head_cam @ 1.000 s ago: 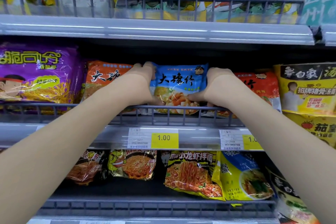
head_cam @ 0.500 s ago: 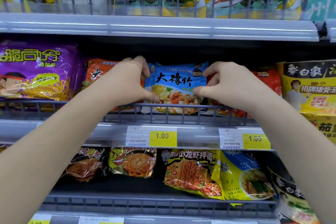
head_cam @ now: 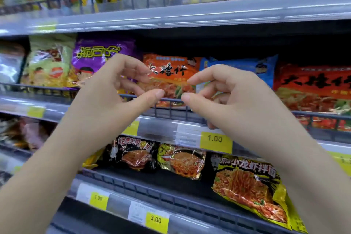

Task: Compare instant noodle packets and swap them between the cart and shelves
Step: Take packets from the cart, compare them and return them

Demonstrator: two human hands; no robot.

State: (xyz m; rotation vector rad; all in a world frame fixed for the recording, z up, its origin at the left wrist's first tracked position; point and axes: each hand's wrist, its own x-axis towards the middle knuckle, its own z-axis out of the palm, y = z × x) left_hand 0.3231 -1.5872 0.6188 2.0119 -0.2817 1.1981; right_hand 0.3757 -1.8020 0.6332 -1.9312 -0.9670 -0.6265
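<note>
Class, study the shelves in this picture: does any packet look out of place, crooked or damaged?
One stands out: on the lower shelf, the yellow lobster-noodle packet lies tilted, its lower right corner hanging over the shelf's front rail. The neighbouring packets stand behind their rails. No tears or spills show, though the picture is blurred.

Blue noodle packet (head_cam: 247, 68) upright on shelf (head_cam: 171, 119)

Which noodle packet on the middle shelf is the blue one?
The blue plastic noodle packet behind the right hand, wedged between two orange packets; it is the only blue one.
</note>
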